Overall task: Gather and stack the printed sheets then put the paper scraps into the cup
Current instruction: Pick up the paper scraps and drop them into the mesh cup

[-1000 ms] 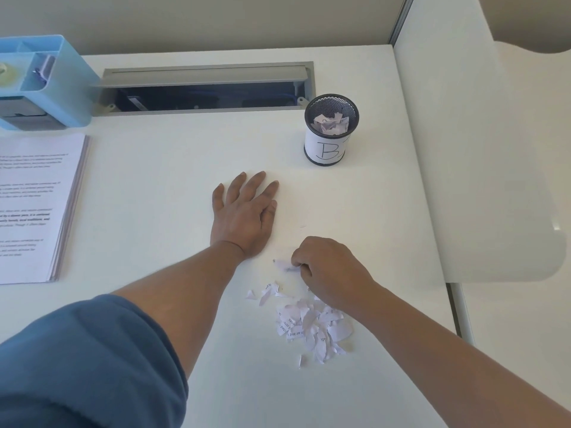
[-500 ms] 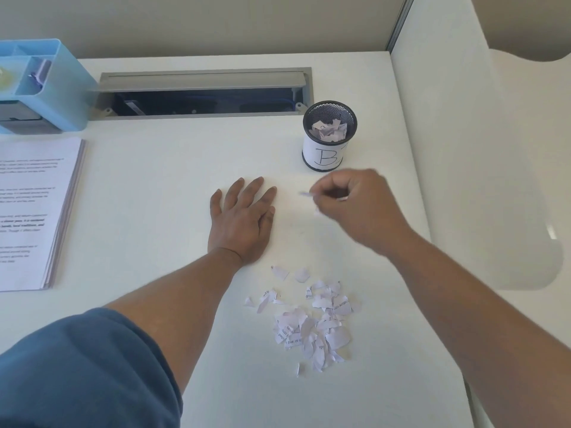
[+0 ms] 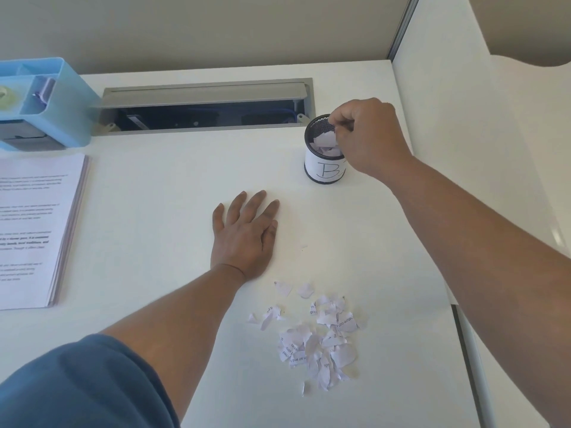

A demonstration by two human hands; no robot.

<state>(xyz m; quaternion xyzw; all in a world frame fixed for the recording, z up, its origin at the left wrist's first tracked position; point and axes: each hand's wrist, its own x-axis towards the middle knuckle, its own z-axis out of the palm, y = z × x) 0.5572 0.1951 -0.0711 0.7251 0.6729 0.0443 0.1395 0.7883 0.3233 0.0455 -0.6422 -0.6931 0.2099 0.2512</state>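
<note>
Since half a second ago, the right hand (image 3: 366,135) has travelled from mid-desk to the black mesh cup with a white label marked B (image 3: 324,163), which stands toward the far right corner of the white desk (image 3: 160,168). Its fingers are curled together over the cup's mouth; whether a scrap is pinched there I cannot tell. To do this drop well, the fingertips should open directly above the rim so the piece falls among those already inside. The left hand (image 3: 245,234) lies flat, fingers spread, palm down mid-desk. A loose pile of torn white paper scraps (image 3: 321,338) remains near the front edge, and the stacked printed sheets (image 3: 37,227) sit squared at the left edge.
</note>
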